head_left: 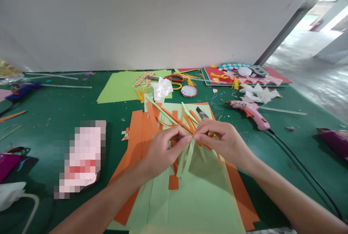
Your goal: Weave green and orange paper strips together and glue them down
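Observation:
My left hand and my right hand meet fingertip to fingertip over the papers in the middle. Both pinch at a cluster of narrow paper strips, orange ones and pale green ones, which fan out away from and toward me. The exact crossing between the fingers is hidden. Under the hands lies a pale green sheet, with wide orange paper pieces at its left. A small orange square rests on the sheet. Just beyond my right hand is a craft knife, partly covered.
A pink glue gun lies right, its cord running toward me; a blue glue gun is far left. Scissors, crumpled white tissue and a round tin lie behind. A blurred-out pink object sits left. A grey wall borders the back.

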Demonstrator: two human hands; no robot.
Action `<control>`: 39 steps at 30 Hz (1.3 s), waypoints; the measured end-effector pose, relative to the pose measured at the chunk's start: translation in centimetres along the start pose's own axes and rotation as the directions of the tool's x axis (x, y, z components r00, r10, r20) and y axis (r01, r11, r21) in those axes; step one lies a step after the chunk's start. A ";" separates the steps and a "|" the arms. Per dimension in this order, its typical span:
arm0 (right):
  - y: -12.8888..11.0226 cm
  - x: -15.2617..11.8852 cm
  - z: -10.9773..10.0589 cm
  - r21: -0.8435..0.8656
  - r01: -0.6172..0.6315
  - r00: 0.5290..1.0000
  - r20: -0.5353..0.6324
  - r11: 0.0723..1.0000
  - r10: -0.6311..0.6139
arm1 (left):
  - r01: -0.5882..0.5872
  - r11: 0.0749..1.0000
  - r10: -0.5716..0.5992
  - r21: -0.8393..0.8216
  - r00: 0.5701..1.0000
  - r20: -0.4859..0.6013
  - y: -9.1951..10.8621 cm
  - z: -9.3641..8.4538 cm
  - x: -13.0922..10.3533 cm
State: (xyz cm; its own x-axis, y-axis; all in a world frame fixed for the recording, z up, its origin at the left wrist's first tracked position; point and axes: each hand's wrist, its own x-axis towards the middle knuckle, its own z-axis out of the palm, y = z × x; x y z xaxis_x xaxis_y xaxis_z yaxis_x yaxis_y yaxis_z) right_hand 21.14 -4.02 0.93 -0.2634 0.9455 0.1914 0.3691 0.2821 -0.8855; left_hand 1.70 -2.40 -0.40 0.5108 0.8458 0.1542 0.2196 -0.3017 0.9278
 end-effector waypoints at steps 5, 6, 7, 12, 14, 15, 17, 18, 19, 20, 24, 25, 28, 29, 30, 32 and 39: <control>-0.1 -0.1 0.0 -0.042 0.000 1.000 -0.007 0.999 0.000 | 0.043 0.998 -0.042 -0.051 0.999 0.005 0.0 0.0 0.0; -0.2 -0.1 0.0 -0.053 0.003 1.000 -0.014 0.999 -0.004 | 0.055 0.996 -0.055 -0.066 0.998 0.005 0.1 0.0 0.0; -0.2 -0.1 -0.1 -0.067 0.009 1.000 -0.023 0.998 -0.011 | 0.069 0.994 -0.069 -0.080 0.998 0.003 0.1 0.1 0.0; -0.5 0.0 -0.3 -0.101 -0.033 0.999 -0.036 0.994 0.029 | 0.106 0.986 -0.108 -0.131 0.994 -0.008 0.0 0.1 0.1; -0.5 0.0 -0.3 -0.079 -0.067 0.998 -0.022 0.995 0.066 | 0.104 0.986 -0.104 -0.132 0.995 0.008 0.0 0.1 0.1; -0.6 0.0 -0.3 -0.067 -0.079 0.997 -0.018 0.995 0.078 | 0.104 0.987 -0.103 -0.124 0.995 0.018 0.1 0.1 0.1; -0.6 0.0 -0.3 -0.048 -0.098 0.995 -0.018 0.994 0.097 | 0.108 0.990 -0.105 -0.093 0.994 0.035 0.1 0.1 0.2; -0.6 0.0 -0.3 -0.040 -0.107 0.994 -0.017 0.993 0.106 | 0.109 0.991 -0.107 -0.077 0.994 0.038 0.2 0.1 0.2; -0.6 0.1 -0.3 -0.033 -0.115 0.993 -0.014 0.993 0.114 | 0.110 0.992 -0.107 -0.063 0.993 0.042 0.2 0.1 0.2; -0.6 0.1 -0.3 -0.027 -0.122 0.992 -0.011 0.992 0.122 | 0.109 0.993 -0.106 -0.055 0.993 0.043 0.2 0.1 0.2; -0.5 0.0 -0.3 0.028 -0.149 0.989 0.006 0.988 0.149 | 0.109 0.993 -0.107 -0.055 0.994 0.034 0.3 0.2 0.2; -0.5 0.0 -0.3 0.048 -0.157 0.988 0.012 0.986 0.157 | 0.110 0.992 -0.108 -0.058 0.994 0.033 0.4 0.2 0.2; -0.4 0.0 -0.4 0.079 -0.174 0.985 0.029 0.982 0.172 | 0.121 0.990 -0.119 -0.074 0.993 0.027 0.5 0.2 0.1; -0.5 0.0 -0.4 0.072 -0.172 0.985 0.030 0.982 0.170 | 0.127 0.989 -0.125 -0.076 0.992 0.026 0.6 0.3 0.1; -0.5 0.0 -0.4 0.058 -0.164 0.986 0.028 0.985 0.163 | 0.130 0.989 -0.129 -0.072 0.991 0.024 0.6 0.3 0.1; -0.5 0.0 -0.4 0.020 -0.141 0.990 0.015 0.990 0.140 | 0.124 0.991 -0.123 -0.047 0.992 0.020 0.5 0.3 0.1; -0.4 -0.3 -0.1 0.001 -0.079 0.996 -0.035 0.997 0.079 | 0.072 0.996 -0.074 0.045 0.997 0.027 0.3 0.3 0.0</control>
State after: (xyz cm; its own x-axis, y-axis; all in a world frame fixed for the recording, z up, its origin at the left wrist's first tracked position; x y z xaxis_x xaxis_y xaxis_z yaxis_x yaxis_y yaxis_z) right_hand 21.13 -4.41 1.26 -0.2023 0.9699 0.1352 0.3881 0.2062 -0.8982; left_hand 1.98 -2.57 -0.23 0.5156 0.8534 0.0762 0.2932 -0.2593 0.9202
